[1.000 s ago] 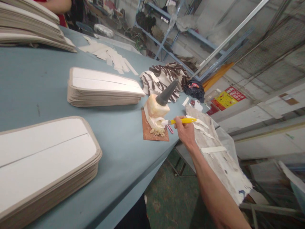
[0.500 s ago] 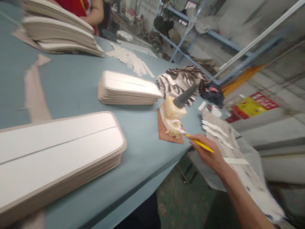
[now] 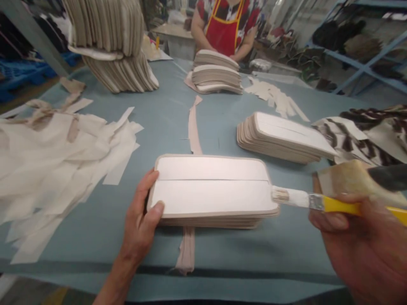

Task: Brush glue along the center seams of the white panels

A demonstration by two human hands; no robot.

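The right grip [image 3: 352, 220] closes around the yellow brush handle [image 3: 340, 206]; the left [image 3: 141, 216] clasps the stack [image 3: 213, 186].

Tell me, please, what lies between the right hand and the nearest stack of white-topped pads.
In the head view, a brush: the right hand grips its yellow handle, and its bristles reach the stack.

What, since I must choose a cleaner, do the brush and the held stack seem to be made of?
The brush has a smooth handle, likely plastic by its even yellow, perhaps painted wood. Its grey, shiny ferrule seems metal; white coating hides what the bristles are. The stack looks like matte card or board, by its flat white top and thin tan layers; stiff fabric is possible.
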